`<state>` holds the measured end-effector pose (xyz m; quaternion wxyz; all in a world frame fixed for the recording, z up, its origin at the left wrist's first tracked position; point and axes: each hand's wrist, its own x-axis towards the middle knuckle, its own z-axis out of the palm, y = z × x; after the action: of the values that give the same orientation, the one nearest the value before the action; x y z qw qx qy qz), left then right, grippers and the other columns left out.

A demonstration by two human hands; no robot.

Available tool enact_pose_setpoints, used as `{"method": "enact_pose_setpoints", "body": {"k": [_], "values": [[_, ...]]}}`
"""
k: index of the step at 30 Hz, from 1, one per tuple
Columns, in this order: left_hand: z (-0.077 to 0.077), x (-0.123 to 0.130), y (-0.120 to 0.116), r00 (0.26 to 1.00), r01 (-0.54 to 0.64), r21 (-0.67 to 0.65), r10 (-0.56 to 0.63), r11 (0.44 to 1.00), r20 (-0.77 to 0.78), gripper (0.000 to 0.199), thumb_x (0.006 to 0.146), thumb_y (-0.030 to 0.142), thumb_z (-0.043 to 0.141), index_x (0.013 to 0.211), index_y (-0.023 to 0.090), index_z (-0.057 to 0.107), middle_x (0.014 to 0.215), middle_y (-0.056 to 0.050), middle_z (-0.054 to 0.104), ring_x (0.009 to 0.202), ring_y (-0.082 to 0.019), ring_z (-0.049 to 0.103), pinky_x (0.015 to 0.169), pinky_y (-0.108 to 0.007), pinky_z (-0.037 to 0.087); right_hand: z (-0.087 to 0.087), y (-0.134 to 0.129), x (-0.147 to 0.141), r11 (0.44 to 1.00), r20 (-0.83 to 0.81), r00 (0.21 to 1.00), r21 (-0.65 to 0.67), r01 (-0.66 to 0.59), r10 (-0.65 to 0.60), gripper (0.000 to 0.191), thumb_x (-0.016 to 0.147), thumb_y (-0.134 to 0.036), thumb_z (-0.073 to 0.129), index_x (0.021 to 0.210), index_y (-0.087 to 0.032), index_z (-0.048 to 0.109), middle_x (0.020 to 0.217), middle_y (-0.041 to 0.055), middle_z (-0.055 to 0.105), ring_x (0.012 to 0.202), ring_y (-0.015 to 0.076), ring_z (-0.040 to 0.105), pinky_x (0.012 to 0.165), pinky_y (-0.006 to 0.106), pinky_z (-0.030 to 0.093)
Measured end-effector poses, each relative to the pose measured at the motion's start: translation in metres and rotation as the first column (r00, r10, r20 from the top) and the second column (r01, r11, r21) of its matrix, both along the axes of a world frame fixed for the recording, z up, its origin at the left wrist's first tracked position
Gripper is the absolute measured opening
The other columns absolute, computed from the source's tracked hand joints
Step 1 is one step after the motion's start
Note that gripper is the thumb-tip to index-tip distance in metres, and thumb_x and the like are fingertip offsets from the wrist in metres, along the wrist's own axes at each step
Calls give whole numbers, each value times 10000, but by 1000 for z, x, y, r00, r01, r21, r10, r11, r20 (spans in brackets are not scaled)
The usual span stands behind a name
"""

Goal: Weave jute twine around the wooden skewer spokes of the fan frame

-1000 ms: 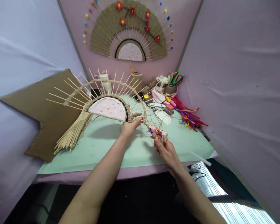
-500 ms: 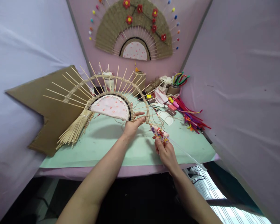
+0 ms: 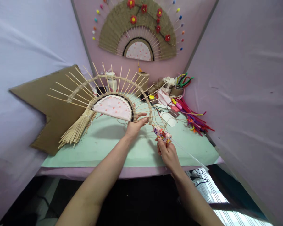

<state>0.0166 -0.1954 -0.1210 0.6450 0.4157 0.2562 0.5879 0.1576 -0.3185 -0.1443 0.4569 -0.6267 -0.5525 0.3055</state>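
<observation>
My left hand (image 3: pixel 136 125) grips the lower right end of a stick fan (image 3: pixel 113 107), which is raised above the green tabletop. Thin sticks radiate from its dotted pink-and-white half circle, and a braided twine arc (image 3: pixel 97 77) crosses them. In my right hand (image 3: pixel 166 150) is a flower-patterned glue gun (image 3: pixel 162 134), its fingers wrapped round the handle. The gun's nozzle points up and left at the lower right end of the twine, close to my left fingertips. Whether the nozzle touches the twine is too small to tell.
Left of the fan lie a stick bundle (image 3: pixel 76 131) and a cardboard sheet (image 3: pixel 47 110). At the right are colourful pipe cleaners (image 3: pixel 195 117) and a can of scissors (image 3: pixel 176 91). A twine spool (image 3: pixel 142 82) stands behind. A finished fan (image 3: pixel 138 31) hangs on the back wall.
The whole view has shifted slightly, with the scene appearing a little further right. Both hands keep their holds, and the glue gun stays at the twine's end.
</observation>
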Motion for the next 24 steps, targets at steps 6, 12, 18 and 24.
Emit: {"method": "enact_pose_setpoints", "body": {"k": [6,12,18,24], "values": [[-1,1,1,1000,8,-5,-8,1000,-1,644,637,277,844,1221,236,576,1064,-44,686,851,-179,696,826,-352,547,2,0,-1,1000,24,1000,-2,12,-12,536,906,-643,365,774,-182,606,528,-13,495,536,157,490,562,281,384],[-1,1,0,1000,0,11,0,1000,12,743,650,260,836,1311,283,497,1054,-30,683,844,-173,693,816,-359,553,3,0,-1,999,21,1000,-36,18,-17,557,896,-663,355,719,-189,587,509,-5,503,523,163,497,559,291,390],[1,1,-1,1000,6,-18,-6,1000,11,667,618,283,856,1221,255,572,1029,-43,699,851,-184,694,812,-344,551,4,2,-1,998,31,999,-52,33,-31,556,883,-667,365,699,-192,589,515,4,519,525,169,505,550,294,394],[0,1,1,1000,-6,-6,6,1000,22,697,624,272,853,1252,263,550,1021,-31,696,854,-182,698,799,-336,554,2,2,-1,997,32,999,-62,38,-36,579,876,-684,365,702,-190,611,507,6,518,521,177,511,556,300,402]]}}
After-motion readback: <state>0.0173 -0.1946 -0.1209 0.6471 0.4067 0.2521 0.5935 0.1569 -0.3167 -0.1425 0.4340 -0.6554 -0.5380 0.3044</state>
